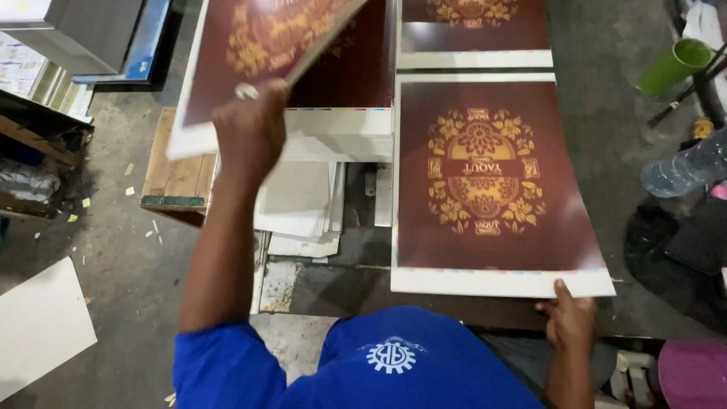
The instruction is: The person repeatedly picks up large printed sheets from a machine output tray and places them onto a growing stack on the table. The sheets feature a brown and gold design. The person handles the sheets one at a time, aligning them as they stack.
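Observation:
My left hand (250, 125) is raised and grips the edge of a maroon printed sheet (250, 45) with a gold ornament and white margins, lifted and tilted over the stack at upper left. My right hand (569, 318) rests at the near edge of another maroon printed sheet (485, 174) that lies flat on the dark table, thumb touching its white bottom margin. A third such sheet (473, 26) lies beyond it at the top.
White sheets (299, 204) are piled beneath the lifted one. A wooden pallet (178, 178) sits left, a white board (42, 322) on the floor. A green cup (674, 64) and a clear plastic bottle (685, 170) lie at right.

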